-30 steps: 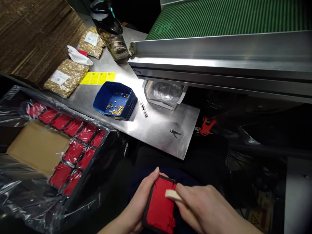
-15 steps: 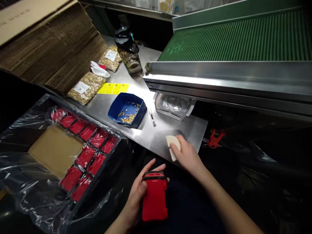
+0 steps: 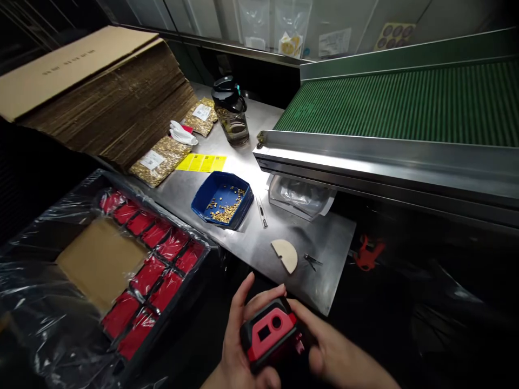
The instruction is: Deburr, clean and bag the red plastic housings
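Observation:
My left hand (image 3: 239, 335) and my right hand (image 3: 330, 354) both grip a red and black plastic housing (image 3: 270, 330) low in the view, in front of the steel table's near edge. Its end face with two openings points up at me. A cream half-round scraper (image 3: 286, 254) lies on the steel table (image 3: 259, 237) just beyond my hands, untouched. Small tweezers (image 3: 311, 261) lie to its right.
A blue tray (image 3: 222, 199) with several small brass parts stands mid-table beside a thin metal tool (image 3: 261, 212). A plastic-lined crate (image 3: 133, 265) of red housings sits at left. Flat cardboard (image 3: 101, 92), brass-part bags (image 3: 156, 161), a bottle (image 3: 232, 111) and a green conveyor (image 3: 405, 102) lie beyond.
My right hand carried the cream scraper to the table, left it there, and came back to the housing. The housing has been turned so its end faces up. The view tilted upward.

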A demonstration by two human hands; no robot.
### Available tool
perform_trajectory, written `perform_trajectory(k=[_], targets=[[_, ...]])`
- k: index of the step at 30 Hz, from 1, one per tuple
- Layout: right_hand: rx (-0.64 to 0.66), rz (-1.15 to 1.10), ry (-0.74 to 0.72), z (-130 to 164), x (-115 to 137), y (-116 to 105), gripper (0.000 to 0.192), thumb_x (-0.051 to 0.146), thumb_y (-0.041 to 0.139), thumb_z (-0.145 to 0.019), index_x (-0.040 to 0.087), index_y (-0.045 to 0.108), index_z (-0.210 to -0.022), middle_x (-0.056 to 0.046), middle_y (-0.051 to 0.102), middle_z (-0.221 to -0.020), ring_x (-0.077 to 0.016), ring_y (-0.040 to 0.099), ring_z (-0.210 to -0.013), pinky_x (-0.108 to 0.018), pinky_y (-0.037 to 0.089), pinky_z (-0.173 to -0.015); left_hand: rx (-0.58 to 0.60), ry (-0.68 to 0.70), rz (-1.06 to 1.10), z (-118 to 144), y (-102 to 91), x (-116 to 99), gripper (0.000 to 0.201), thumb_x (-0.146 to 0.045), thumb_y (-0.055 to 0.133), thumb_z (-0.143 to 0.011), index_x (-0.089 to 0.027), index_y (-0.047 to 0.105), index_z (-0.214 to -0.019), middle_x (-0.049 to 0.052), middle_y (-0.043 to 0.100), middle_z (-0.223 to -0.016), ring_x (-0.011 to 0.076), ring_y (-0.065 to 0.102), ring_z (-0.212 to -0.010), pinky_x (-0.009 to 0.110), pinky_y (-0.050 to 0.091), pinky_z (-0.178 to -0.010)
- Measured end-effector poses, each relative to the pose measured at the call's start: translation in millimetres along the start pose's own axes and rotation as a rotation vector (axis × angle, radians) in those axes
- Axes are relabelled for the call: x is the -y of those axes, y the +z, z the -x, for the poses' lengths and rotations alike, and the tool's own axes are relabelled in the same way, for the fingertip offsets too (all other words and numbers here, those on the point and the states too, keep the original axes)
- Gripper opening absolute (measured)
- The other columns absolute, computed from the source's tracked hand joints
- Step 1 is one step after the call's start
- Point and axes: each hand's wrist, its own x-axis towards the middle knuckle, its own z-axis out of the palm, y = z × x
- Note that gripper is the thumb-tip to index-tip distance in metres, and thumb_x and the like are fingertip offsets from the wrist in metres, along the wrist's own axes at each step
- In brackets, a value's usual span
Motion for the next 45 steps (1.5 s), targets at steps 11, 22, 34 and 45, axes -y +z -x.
perform_trajectory(k=[11,22,34,45], targets=[[-0.681,1.149,-0.181,36.7,8.0,-5.2,0.052,0.031,0.057,-0.099,0.015,0.045,-0.147,-0.014,0.076,-0.112,-0.0281,0.076,-0.089,-0.040,0.061,-0.074,0.178,-0.304,0.214,-42.3,41.7,12.2,0.080,-0.053,0.085,-0.080,-0.032,0.048,-0.147,0.015,0.042,-0.161,0.0402,0.041,-0.147,0.049,0.047,-0.113],[-0.603,0.917,-0.092,54.0,4.5,-5.4,0.067,0.023,0.069,-0.090,0.027,0.039,-0.150,-0.007,0.075,-0.117,-0.0241,0.073,-0.092,-0.041,0.059,-0.083,0.149,-0.256,0.061,-40.9,43.8,14.0,0.062,-0.043,0.093,-0.072,-0.028,0.068,-0.126,0.009,0.064,-0.136,0.0340,0.059,-0.130,0.036,0.051,-0.108],[-0.593,0.934,-0.197,68.0,-22.2,-14.1,0.041,0.007,0.051,-0.096,0.027,0.063,-0.130,-0.004,0.072,-0.130,-0.0227,0.070,-0.114,-0.038,0.059,-0.096,0.180,-0.379,0.075,-38.3,52.4,0.1,0.065,-0.035,0.080,-0.087,-0.028,0.051,-0.145,0.009,0.066,-0.132,0.0267,0.067,-0.113,0.034,0.054,-0.098],[-0.609,0.704,-0.358,68.7,-2.5,-9.4,0.052,0.033,0.073,-0.093,0.027,0.054,-0.141,-0.010,0.061,-0.142,-0.0234,0.061,-0.130,-0.035,0.055,-0.107,0.422,-0.550,0.849,-28.9,33.1,23.0,0.056,-0.051,0.055,-0.101,-0.028,0.050,-0.152,0.011,0.059,-0.151,0.0310,0.054,-0.140,0.046,0.041,-0.118]])
